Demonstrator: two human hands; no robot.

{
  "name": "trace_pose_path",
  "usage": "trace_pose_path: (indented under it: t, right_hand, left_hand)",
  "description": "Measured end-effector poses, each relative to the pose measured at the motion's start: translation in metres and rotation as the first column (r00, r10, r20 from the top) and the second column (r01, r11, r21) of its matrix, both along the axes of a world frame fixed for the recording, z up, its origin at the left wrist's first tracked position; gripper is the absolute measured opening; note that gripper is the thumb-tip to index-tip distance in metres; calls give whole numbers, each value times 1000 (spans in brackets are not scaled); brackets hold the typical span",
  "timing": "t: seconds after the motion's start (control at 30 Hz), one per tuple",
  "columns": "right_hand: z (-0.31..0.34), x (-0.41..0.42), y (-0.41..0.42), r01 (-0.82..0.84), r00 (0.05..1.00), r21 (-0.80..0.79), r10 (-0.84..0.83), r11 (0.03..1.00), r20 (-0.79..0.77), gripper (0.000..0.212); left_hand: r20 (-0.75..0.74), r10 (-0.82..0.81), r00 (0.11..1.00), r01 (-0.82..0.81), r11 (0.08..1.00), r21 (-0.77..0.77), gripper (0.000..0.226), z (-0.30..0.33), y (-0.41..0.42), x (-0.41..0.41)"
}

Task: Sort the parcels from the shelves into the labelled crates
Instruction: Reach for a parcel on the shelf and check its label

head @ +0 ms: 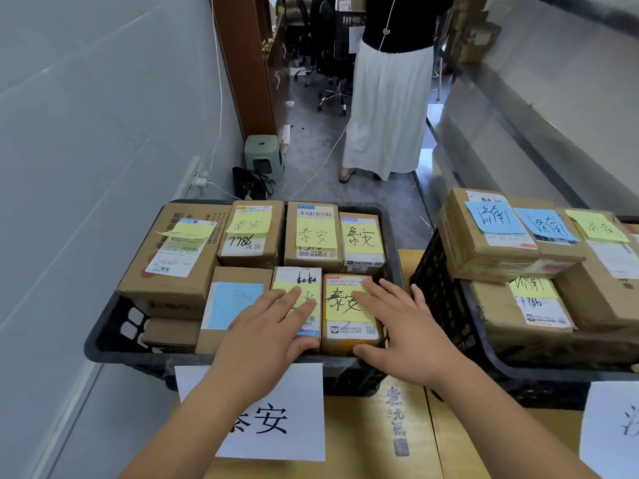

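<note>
the left hand (273, 326) is lying flat on a white-topped parcel (300, 299) in the front row of the left crate (114, 344), fingers straight and spread over its yellow note, thumb hooking the near edge. the right hand (404, 326) is resting on the small brown parcel (349, 314) just beside it, at the crate's front right corner, fingers stretched wide across the top right of the box and thumb pressing its near face; neither hand is closing round anything.

the risk, as i am judging it, is sitting in the top layer: these parcels are riding above the rim, so a push from the flat palms could be sliding the brown one over the front edge or tilting it against its neighbour. the loose notes could also be peeling under the fingers, losing the destination mark that matches the paper label (276, 409) hanging from the front wall. the right crate (435, 281) is standing well filled too.
</note>
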State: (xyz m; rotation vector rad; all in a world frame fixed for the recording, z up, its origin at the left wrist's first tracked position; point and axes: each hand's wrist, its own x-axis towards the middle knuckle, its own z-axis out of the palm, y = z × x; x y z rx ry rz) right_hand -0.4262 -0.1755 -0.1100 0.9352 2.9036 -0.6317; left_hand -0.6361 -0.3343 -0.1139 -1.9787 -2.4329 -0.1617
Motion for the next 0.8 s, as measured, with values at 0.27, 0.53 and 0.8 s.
trace_pose_path:
  t: [0.27, 0.53, 0.8]
  right_hand:
    - [-7, 0, -4, 8, 1000, -16, -8, 1000, -7, 87]
    - [-1, 0, -1, 19, 1000, 17, -19, 1000, -9, 84]
    - [17, 6, -11, 82, 997, 57, -83, 995, 5, 76]
  left_hand:
    - [76, 39, 996, -35, 998, -50, 75, -10, -10, 1]
    - [100, 49, 994, -42, 996, -74, 79, -7, -8, -4]
    - [118, 19, 993, -12, 998, -65, 88, 18, 0, -4]
